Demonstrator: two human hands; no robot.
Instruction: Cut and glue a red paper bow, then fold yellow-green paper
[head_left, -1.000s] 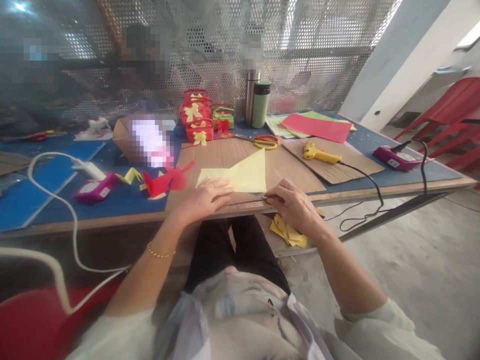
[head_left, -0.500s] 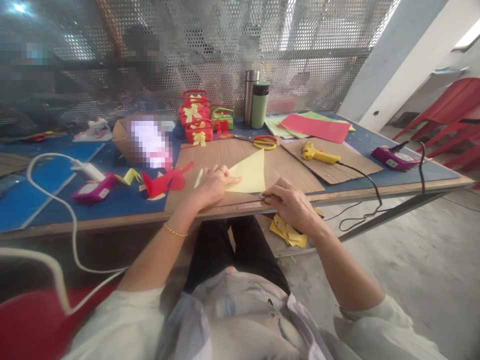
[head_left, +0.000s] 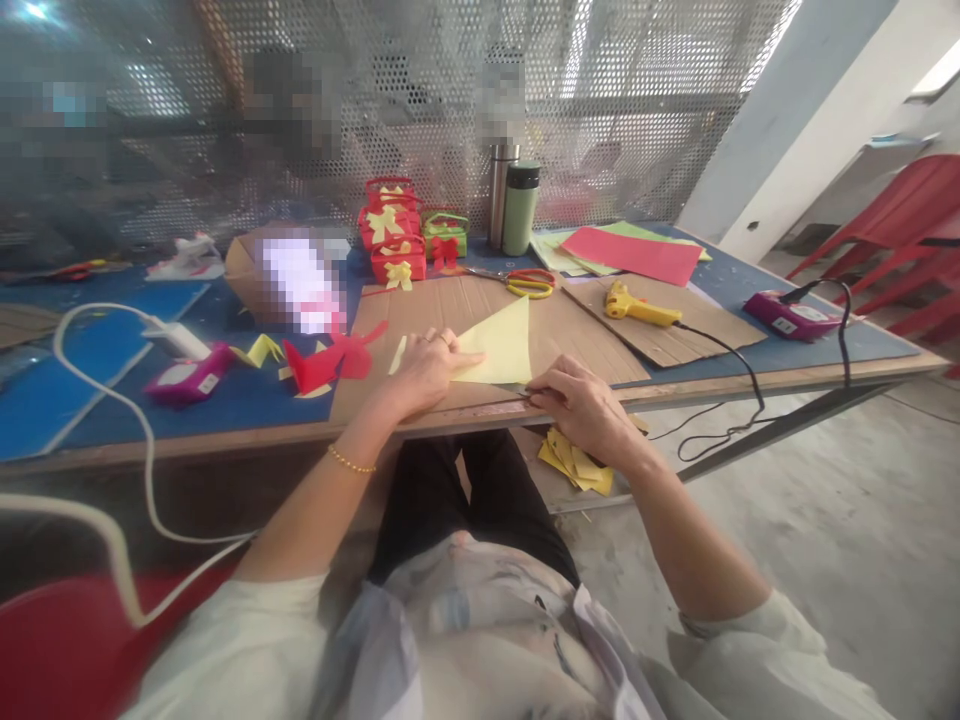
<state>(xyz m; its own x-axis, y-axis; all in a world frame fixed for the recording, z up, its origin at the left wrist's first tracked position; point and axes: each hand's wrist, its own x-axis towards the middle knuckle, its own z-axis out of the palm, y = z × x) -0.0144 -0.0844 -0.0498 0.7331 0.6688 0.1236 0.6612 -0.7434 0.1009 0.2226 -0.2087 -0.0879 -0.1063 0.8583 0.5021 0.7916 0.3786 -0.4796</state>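
Observation:
A folded sheet of yellow paper (head_left: 504, 347) lies on a brown cardboard mat (head_left: 570, 335) at the near edge of the table. My left hand (head_left: 424, 370) lies flat on the paper's left part with the fingers stretched out. My right hand (head_left: 581, 400) is closed in a pinch at the paper's near right corner, by the table edge. What the pinch holds is too small to make out.
Scissors (head_left: 525, 283), a yellow glue gun (head_left: 637, 305) with a black cord, two flasks (head_left: 514, 205), small red and green gift boxes (head_left: 405, 235), coloured paper sheets (head_left: 630, 255) and red paper scraps (head_left: 330, 362) are on the table. Yellow offcuts (head_left: 577, 465) lie below. Red chairs (head_left: 900, 230) stand right.
My left hand slid forward and to the right over the yellow paper, and the paper now shows as a narrower triangle. My right hand has stayed at the near corner.

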